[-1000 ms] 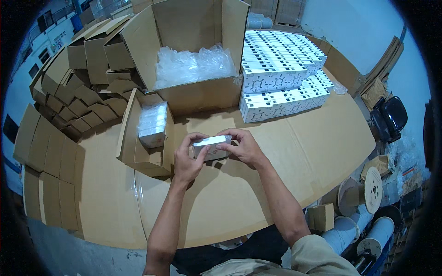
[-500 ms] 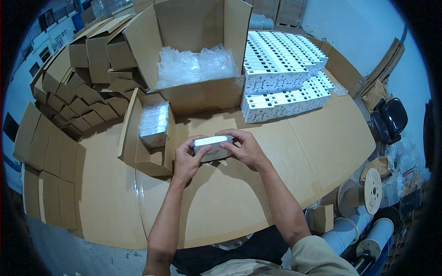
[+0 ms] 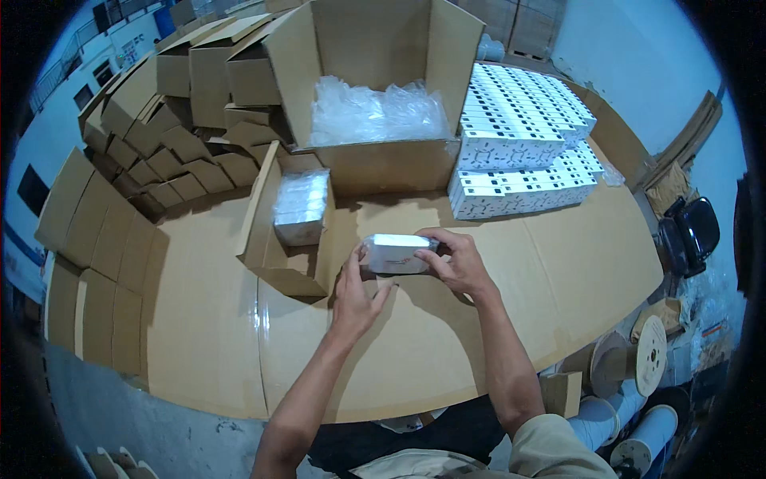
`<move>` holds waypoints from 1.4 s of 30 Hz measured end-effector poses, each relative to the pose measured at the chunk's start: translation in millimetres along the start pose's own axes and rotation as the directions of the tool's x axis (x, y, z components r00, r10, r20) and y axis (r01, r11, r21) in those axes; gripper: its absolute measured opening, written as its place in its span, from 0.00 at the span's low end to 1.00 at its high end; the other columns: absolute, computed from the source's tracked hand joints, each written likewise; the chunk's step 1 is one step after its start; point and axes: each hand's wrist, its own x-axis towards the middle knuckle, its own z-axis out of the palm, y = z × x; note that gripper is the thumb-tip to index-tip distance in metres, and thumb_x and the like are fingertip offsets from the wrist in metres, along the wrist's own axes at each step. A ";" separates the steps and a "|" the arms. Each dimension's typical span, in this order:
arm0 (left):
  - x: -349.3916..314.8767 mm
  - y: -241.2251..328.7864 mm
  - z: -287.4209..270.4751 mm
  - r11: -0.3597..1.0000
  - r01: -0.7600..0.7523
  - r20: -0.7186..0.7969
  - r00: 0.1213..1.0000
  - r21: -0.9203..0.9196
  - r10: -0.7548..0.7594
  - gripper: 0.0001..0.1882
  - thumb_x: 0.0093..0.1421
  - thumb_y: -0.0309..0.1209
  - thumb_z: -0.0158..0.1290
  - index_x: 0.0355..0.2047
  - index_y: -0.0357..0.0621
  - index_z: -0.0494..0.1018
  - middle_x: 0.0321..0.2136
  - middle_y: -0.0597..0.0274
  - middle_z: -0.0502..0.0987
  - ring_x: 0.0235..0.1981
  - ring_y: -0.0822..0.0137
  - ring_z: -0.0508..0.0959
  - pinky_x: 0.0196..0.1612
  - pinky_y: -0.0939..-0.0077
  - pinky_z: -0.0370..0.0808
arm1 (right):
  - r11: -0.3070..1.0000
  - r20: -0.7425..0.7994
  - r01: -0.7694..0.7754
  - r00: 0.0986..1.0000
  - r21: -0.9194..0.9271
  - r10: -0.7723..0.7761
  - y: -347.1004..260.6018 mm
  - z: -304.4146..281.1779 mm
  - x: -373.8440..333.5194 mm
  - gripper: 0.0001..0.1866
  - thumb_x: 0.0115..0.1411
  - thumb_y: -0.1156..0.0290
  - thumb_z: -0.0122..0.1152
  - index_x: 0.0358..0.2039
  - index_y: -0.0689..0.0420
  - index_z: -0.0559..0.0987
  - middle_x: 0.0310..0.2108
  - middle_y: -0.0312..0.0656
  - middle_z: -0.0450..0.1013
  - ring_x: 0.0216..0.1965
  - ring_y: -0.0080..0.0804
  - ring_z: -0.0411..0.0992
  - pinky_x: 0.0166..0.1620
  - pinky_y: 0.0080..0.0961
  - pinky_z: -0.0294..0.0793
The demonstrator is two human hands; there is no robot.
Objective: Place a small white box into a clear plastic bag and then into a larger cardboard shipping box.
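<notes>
My right hand [image 3: 456, 265] grips the right end of a small white box [image 3: 395, 259] in a clear plastic sleeve, held just above the cardboard-covered table. At the box's left end is my left hand [image 3: 357, 303], its thumb spread away from its fingers. The fingertips are close to the sleeve's left edge; whether they touch it I cannot tell. To the left stands a narrow open carton [image 3: 289, 281]. A row of plastic-wrapped white boxes [image 3: 302, 206] fills its far part, and its near part shows bare cardboard.
Behind is a large open carton [image 3: 391, 168] with crumpled clear plastic bags [image 3: 379, 112]. Stacked white boxes [image 3: 511, 152] stand at the back right. Folded brown cartons [image 3: 187, 104] pile up at the back left. Wooden-flanged reels [image 3: 650, 355] and a black chair [image 3: 688, 231] are beyond the right edge.
My left hand has loosened from the box, its thumb swinging away toward me. The right hand keeps its hold. The whole view has shifted, moving the scene rightward in the picture.
</notes>
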 end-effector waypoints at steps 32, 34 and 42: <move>-116.8 37.9 -49.4 0.945 -0.101 0.160 0.986 0.310 0.053 0.32 0.60 0.37 0.58 0.59 0.30 0.64 0.63 0.41 0.62 0.66 0.45 0.60 0.69 0.54 0.58 | 0.855 0.122 0.179 0.955 0.487 -0.270 -38.2 105.8 101.0 0.11 0.64 0.80 0.59 0.46 0.63 0.71 0.40 0.41 0.77 0.45 0.26 0.76 0.49 0.25 0.76; -116.7 37.6 -48.6 0.946 -0.100 0.153 0.987 0.307 0.055 0.32 0.60 0.37 0.58 0.59 0.30 0.64 0.63 0.41 0.62 0.66 0.45 0.60 0.68 0.54 0.58 | 0.888 0.088 0.240 0.951 0.393 -0.296 -35.8 105.4 104.0 0.12 0.63 0.78 0.61 0.45 0.63 0.72 0.37 0.43 0.77 0.43 0.28 0.77 0.47 0.26 0.76; -116.5 37.1 -50.7 0.945 -0.102 0.154 0.986 0.312 0.056 0.32 0.60 0.38 0.58 0.59 0.31 0.65 0.62 0.42 0.63 0.65 0.45 0.61 0.68 0.53 0.59 | 0.921 0.118 0.388 0.916 -0.017 -0.384 -63.6 85.1 99.0 0.13 0.60 0.75 0.64 0.43 0.64 0.74 0.34 0.53 0.76 0.35 0.45 0.78 0.41 0.36 0.76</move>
